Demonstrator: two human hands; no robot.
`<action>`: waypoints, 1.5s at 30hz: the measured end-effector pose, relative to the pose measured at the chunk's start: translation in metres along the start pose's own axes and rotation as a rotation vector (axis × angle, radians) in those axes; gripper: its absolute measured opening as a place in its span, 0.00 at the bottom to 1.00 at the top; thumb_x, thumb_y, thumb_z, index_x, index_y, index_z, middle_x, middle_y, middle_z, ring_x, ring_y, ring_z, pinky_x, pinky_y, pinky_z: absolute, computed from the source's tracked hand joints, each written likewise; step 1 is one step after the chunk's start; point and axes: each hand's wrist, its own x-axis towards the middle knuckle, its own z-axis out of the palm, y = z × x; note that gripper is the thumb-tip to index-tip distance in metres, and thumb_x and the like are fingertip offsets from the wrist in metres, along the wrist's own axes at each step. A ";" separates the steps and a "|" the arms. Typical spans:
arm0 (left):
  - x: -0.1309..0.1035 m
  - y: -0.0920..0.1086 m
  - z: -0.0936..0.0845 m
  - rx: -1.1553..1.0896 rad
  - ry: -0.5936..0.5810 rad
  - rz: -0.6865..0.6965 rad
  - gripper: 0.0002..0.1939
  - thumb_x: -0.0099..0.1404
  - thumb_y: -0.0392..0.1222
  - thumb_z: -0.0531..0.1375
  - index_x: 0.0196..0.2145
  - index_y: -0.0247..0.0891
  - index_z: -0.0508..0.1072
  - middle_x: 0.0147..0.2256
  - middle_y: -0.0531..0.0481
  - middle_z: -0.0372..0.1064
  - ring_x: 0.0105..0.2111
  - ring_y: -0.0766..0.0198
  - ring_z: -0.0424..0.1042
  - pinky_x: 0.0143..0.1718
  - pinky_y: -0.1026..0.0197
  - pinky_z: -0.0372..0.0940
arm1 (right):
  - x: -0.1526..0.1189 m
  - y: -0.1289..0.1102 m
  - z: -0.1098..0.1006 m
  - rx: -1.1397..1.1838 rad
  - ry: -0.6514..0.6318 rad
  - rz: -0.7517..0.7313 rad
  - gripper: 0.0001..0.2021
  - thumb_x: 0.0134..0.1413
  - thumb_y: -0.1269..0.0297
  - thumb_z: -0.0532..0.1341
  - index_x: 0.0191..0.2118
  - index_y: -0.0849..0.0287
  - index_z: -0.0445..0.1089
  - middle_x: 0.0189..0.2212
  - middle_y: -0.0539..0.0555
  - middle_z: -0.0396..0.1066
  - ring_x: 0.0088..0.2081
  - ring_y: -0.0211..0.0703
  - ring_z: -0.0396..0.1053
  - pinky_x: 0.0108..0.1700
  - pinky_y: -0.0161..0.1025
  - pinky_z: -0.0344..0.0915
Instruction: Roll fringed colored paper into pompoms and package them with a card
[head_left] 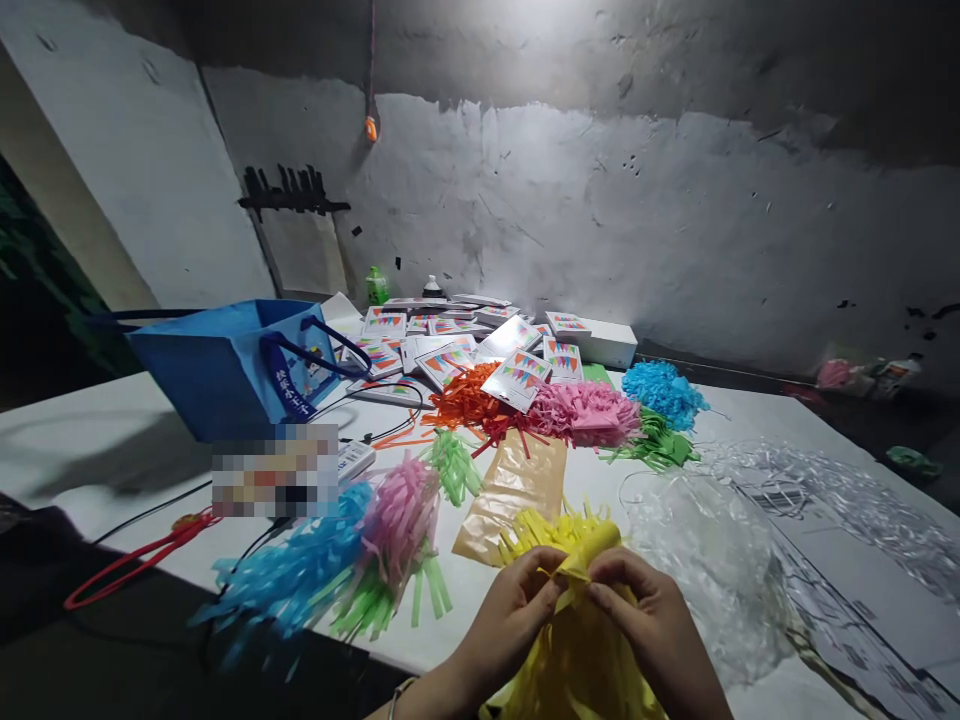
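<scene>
Toward five o'clock in the view, the left hand [517,612] and right hand [654,605] pinch yellow fringed paper [583,655], fingers closed on it. From there, a blue bag [199,370] stands at ten o'clock, inside hidden; a tan packet [521,480] lies at eleven, crumpled clear plastic [705,565] at three.

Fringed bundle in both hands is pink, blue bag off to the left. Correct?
Wrong colour: the head view shows the fringed bundle in the left hand and right hand is yellow, not pink. The blue bag is indeed off to the left.
</scene>
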 end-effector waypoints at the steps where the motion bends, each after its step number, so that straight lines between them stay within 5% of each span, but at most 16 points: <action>1: 0.000 0.000 0.000 0.027 -0.005 0.005 0.23 0.62 0.60 0.64 0.42 0.37 0.75 0.38 0.46 0.74 0.40 0.57 0.71 0.43 0.59 0.64 | 0.000 -0.001 -0.001 -0.112 0.073 -0.097 0.06 0.60 0.62 0.62 0.32 0.56 0.72 0.29 0.50 0.74 0.33 0.42 0.74 0.36 0.35 0.71; 4: 0.000 -0.002 0.001 0.065 -0.007 0.016 0.22 0.63 0.59 0.63 0.42 0.37 0.74 0.39 0.46 0.73 0.41 0.56 0.71 0.44 0.59 0.64 | -0.004 -0.001 0.000 -0.503 0.262 -0.516 0.08 0.63 0.71 0.56 0.40 0.56 0.72 0.36 0.56 0.75 0.37 0.44 0.73 0.39 0.39 0.71; 6: 0.000 -0.004 0.002 0.060 0.011 0.028 0.21 0.64 0.58 0.62 0.43 0.37 0.74 0.40 0.46 0.73 0.43 0.55 0.71 0.46 0.58 0.64 | -0.008 -0.001 0.004 -0.684 0.270 -0.684 0.10 0.62 0.74 0.55 0.42 0.58 0.72 0.41 0.60 0.75 0.39 0.47 0.73 0.42 0.44 0.72; 13: 0.000 -0.005 0.007 0.009 0.040 0.033 0.19 0.64 0.55 0.63 0.44 0.38 0.74 0.42 0.46 0.73 0.46 0.54 0.71 0.50 0.57 0.64 | -0.022 0.017 0.014 -0.843 0.225 -0.655 0.13 0.58 0.73 0.57 0.49 0.60 0.69 0.50 0.62 0.73 0.50 0.53 0.72 0.53 0.57 0.67; 17: -0.003 0.001 0.010 0.032 0.020 0.026 0.20 0.65 0.56 0.62 0.45 0.38 0.73 0.42 0.45 0.73 0.46 0.54 0.71 0.49 0.57 0.64 | -0.027 0.027 0.014 -0.645 0.223 -0.490 0.11 0.59 0.74 0.56 0.43 0.53 0.70 0.46 0.55 0.75 0.50 0.49 0.72 0.56 0.53 0.66; 20: -0.004 -0.001 0.010 0.080 0.026 0.025 0.22 0.64 0.57 0.63 0.45 0.37 0.72 0.43 0.43 0.72 0.44 0.53 0.71 0.47 0.57 0.64 | -0.025 0.022 0.010 -0.377 0.215 -0.266 0.07 0.54 0.74 0.58 0.31 0.53 0.68 0.40 0.52 0.74 0.45 0.46 0.74 0.47 0.43 0.72; 24: -0.001 -0.005 0.005 0.157 -0.014 0.083 0.22 0.62 0.56 0.64 0.46 0.38 0.71 0.42 0.43 0.72 0.43 0.52 0.71 0.44 0.57 0.65 | -0.014 0.004 -0.001 -0.120 0.059 -0.074 0.08 0.51 0.74 0.61 0.26 0.54 0.66 0.36 0.50 0.74 0.40 0.41 0.74 0.42 0.34 0.71; 26: 0.001 -0.001 0.002 0.256 -0.045 0.111 0.16 0.65 0.52 0.61 0.44 0.38 0.73 0.41 0.43 0.73 0.43 0.53 0.72 0.44 0.58 0.65 | -0.007 -0.003 -0.008 -0.118 0.019 -0.111 0.07 0.53 0.74 0.61 0.28 0.54 0.67 0.34 0.49 0.74 0.39 0.40 0.74 0.41 0.32 0.70; 29: 0.002 0.009 0.000 0.486 -0.082 0.151 0.09 0.65 0.40 0.58 0.42 0.39 0.75 0.40 0.45 0.74 0.42 0.54 0.72 0.45 0.58 0.65 | 0.000 -0.008 -0.015 -0.345 0.160 -0.379 0.07 0.57 0.75 0.58 0.38 0.55 0.69 0.36 0.52 0.74 0.40 0.42 0.73 0.43 0.37 0.69; 32: 0.003 0.013 -0.003 0.642 -0.096 0.227 0.18 0.62 0.33 0.57 0.49 0.41 0.72 0.44 0.45 0.75 0.42 0.56 0.73 0.46 0.59 0.67 | 0.004 -0.008 -0.016 -0.664 0.141 -0.587 0.18 0.57 0.77 0.54 0.51 0.58 0.69 0.43 0.58 0.75 0.42 0.50 0.72 0.45 0.46 0.68; 34: 0.005 0.009 -0.006 0.760 -0.087 0.324 0.26 0.62 0.31 0.56 0.57 0.43 0.66 0.46 0.45 0.75 0.43 0.56 0.74 0.46 0.59 0.68 | 0.006 -0.008 -0.018 -0.702 0.007 -0.491 0.19 0.56 0.78 0.51 0.50 0.59 0.71 0.40 0.58 0.76 0.39 0.50 0.73 0.41 0.45 0.68; 38: 0.012 -0.001 -0.016 1.107 -0.088 0.653 0.33 0.61 0.27 0.55 0.62 0.47 0.60 0.51 0.43 0.72 0.40 0.57 0.76 0.38 0.58 0.72 | 0.014 -0.007 -0.027 -0.391 -0.119 0.025 0.15 0.58 0.70 0.51 0.38 0.56 0.75 0.32 0.52 0.77 0.34 0.45 0.74 0.37 0.39 0.65; 41: 0.017 -0.002 -0.019 1.267 -0.069 0.839 0.22 0.66 0.29 0.54 0.55 0.45 0.68 0.55 0.40 0.67 0.40 0.58 0.76 0.36 0.59 0.73 | 0.021 -0.003 -0.033 -0.153 -0.077 0.245 0.13 0.55 0.64 0.54 0.35 0.55 0.77 0.30 0.51 0.77 0.33 0.45 0.74 0.36 0.38 0.65; 45: 0.019 0.003 -0.015 1.264 0.102 1.010 0.09 0.67 0.30 0.57 0.38 0.41 0.74 0.49 0.43 0.71 0.52 0.52 0.69 0.54 0.46 0.65 | 0.023 0.009 -0.037 -0.057 0.035 0.287 0.14 0.51 0.59 0.56 0.35 0.56 0.78 0.30 0.51 0.78 0.32 0.46 0.74 0.34 0.37 0.66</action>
